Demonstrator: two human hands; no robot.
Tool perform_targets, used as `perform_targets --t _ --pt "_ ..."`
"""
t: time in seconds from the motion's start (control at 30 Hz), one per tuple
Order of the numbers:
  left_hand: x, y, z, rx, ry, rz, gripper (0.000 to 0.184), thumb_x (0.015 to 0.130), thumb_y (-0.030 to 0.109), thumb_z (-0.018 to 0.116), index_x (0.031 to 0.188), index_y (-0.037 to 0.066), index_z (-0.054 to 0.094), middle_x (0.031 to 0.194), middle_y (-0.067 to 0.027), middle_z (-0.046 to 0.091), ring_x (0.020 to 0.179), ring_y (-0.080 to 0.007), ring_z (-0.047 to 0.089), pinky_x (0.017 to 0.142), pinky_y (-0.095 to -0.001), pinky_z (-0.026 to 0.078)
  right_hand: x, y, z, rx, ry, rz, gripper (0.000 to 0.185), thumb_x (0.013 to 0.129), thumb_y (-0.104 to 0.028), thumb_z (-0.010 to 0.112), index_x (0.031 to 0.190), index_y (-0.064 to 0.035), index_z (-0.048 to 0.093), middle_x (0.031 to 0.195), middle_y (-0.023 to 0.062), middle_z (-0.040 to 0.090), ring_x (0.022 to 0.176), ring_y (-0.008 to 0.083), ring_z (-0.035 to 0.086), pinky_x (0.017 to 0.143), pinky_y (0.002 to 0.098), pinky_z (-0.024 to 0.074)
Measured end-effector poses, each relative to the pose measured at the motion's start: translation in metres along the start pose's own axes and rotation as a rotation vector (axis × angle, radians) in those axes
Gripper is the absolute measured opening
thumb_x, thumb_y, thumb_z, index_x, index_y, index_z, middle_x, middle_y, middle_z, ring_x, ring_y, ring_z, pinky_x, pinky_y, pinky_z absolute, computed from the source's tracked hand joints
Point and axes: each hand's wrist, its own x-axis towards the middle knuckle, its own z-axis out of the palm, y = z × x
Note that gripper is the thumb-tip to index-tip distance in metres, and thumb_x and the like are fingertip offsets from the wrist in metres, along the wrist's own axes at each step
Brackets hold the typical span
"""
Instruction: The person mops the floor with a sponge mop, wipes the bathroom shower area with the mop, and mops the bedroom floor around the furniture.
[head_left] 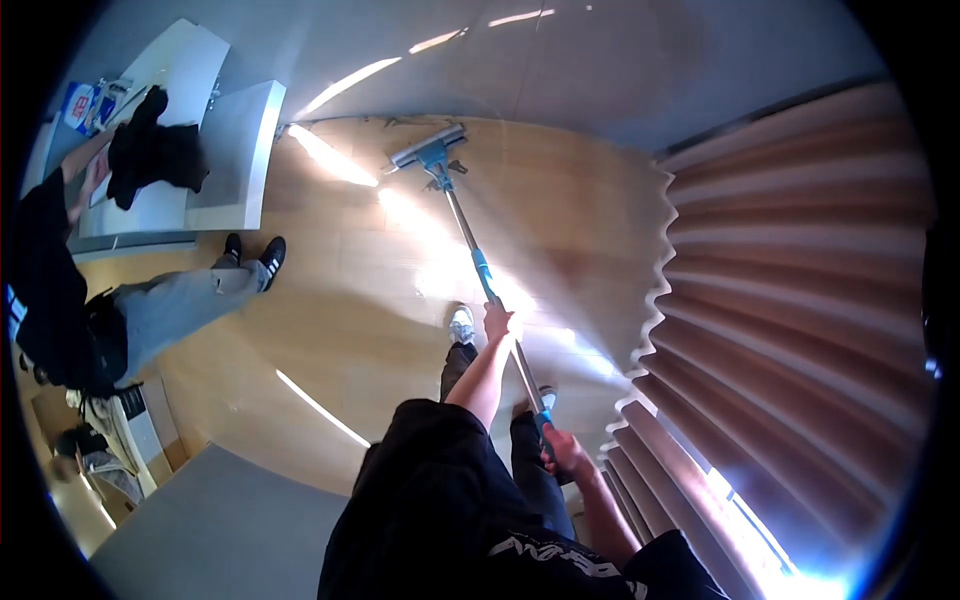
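A mop (463, 218) with a metal pole and blue fittings slants across the middle of the view. Its wide blue and grey head (430, 150) rests on the floor close to the wall. Partway down the pole, beside a blue joint, my left hand (499, 322) is wrapped round it. My right hand (563, 452) grips the dark and blue handle at the pole's lower end, nearer my body.
Another person (75, 290) stands at the left by a white desk (235, 150), holding a black cloth-like item (155, 155). A pleated curtain (790, 270) hangs at the right. A grey surface (220, 525) is at the lower left. Sunlight streaks the wooden floor (330, 260).
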Motion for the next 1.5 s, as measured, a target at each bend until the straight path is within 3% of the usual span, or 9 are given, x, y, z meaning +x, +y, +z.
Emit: perform_targets --t 0.1,0.33,0.53,0.8,0.97,1.03,1.13,1.23,1.5 --pt "-0.069 -0.023 0.009 0.274 0.199 0.199 0.028 0.076 0.004 0.045 0.101 -0.001 0.034 0.06 -0.0137 0.05 0.04 -0.0226 0.051 0.032 -0.0333 0.042 -0.009 0.052 -0.013 0.019 0.0 -0.004 0.043 0.083 -0.047 0.04 0.081 -0.0043 0.045 0.053 0.0023 0.044 0.038 0.0103 0.041 0.036 0.0253 0.0373" --pt "-0.146 -0.127 0.046 0.237 0.167 0.139 0.029 0.074 0.01 0.05 0.097 -0.001 0.035 0.07 -0.0201 0.056 0.053 -0.0299 0.059 0.041 -0.0362 0.048 -0.033 0.177 -0.069 0.019 -0.02 0.029 0.041 0.084 -0.047 0.037 0.08 -0.0062 0.043 0.051 0.0029 0.043 0.035 0.0108 0.04 0.035 0.0249 0.036" --pt "-0.212 -0.183 0.083 0.079 0.146 0.097 0.03 0.078 0.02 0.053 0.097 0.004 0.035 0.06 -0.0137 0.052 0.039 -0.0227 0.052 0.033 -0.0327 0.043 -0.096 0.221 -0.112 -0.09 0.13 0.019 0.038 0.082 -0.038 0.048 0.067 -0.0034 0.049 0.048 0.002 0.045 0.038 0.0107 0.043 0.036 0.0255 0.035" --pt "-0.2 -0.158 0.066 -0.411 0.023 0.25 0.027 0.075 0.0 0.045 0.095 0.007 0.029 0.06 -0.0086 0.041 0.033 -0.0162 0.042 0.027 -0.03 0.034 -0.12 0.151 -0.102 -0.492 0.146 -0.094 0.03 0.069 -0.021 0.065 0.083 0.0028 0.053 0.052 0.0065 0.052 0.043 0.012 0.051 0.039 0.0257 0.0416" --pt "-0.14 -0.023 0.012 -0.501 -0.01 0.331 0.031 0.071 0.001 0.046 0.097 0.004 0.028 0.059 -0.0087 0.039 0.034 -0.0181 0.042 0.027 -0.031 0.036 -0.096 0.003 -0.057 -0.695 0.131 -0.173 0.025 0.071 -0.023 0.061 0.077 0.0002 0.053 0.05 0.0045 0.05 0.041 0.0121 0.05 0.039 0.0266 0.0413" --pt "-0.049 0.012 -0.011 -0.696 -0.09 0.647 0.029 0.069 0.005 0.053 0.093 0.001 0.037 0.074 -0.0123 0.047 0.04 -0.0225 0.047 0.029 -0.0326 0.039 -0.061 -0.064 -0.041 -0.73 0.077 -0.268 0.02 0.072 -0.02 0.06 0.074 -0.0021 0.051 0.05 0.0043 0.05 0.037 0.0117 0.048 0.036 0.0258 0.0388" --pt "0.003 0.163 -0.056 -0.569 0.071 0.458 0.007 0.07 -0.001 0.044 0.072 -0.007 0.044 0.044 -0.0134 0.044 0.033 -0.0221 0.047 0.03 -0.0307 0.041 -0.018 -0.208 0.005 -0.85 -0.079 -0.415 0.023 0.072 -0.02 0.059 0.066 -0.0002 0.049 0.048 0.0046 0.048 0.038 0.0124 0.048 0.036 0.0264 0.0376" --pt "0.006 0.239 -0.062 -0.484 0.06 0.215 0.009 0.072 0.0 0.044 0.07 -0.008 0.043 0.046 -0.0121 0.046 0.035 -0.0213 0.048 0.03 -0.0304 0.04 -0.013 -0.273 0.031 -0.757 -0.019 -0.381 0.025 0.073 -0.022 0.058 0.065 -0.0001 0.049 0.048 0.0038 0.047 0.037 0.0121 0.045 0.035 0.0262 0.0362" --pt "-0.012 0.215 0.017 -0.275 0.21 0.197 0.009 0.072 -0.001 0.046 0.074 -0.008 0.041 0.051 -0.0158 0.05 0.038 -0.0239 0.052 0.032 -0.0325 0.043 -0.023 -0.254 -0.034 -0.5 0.098 -0.153 0.034 0.084 -0.035 0.046 0.079 -0.0012 0.05 0.05 0.0005 0.044 0.038 0.0078 0.04 0.036 0.0223 0.0339"
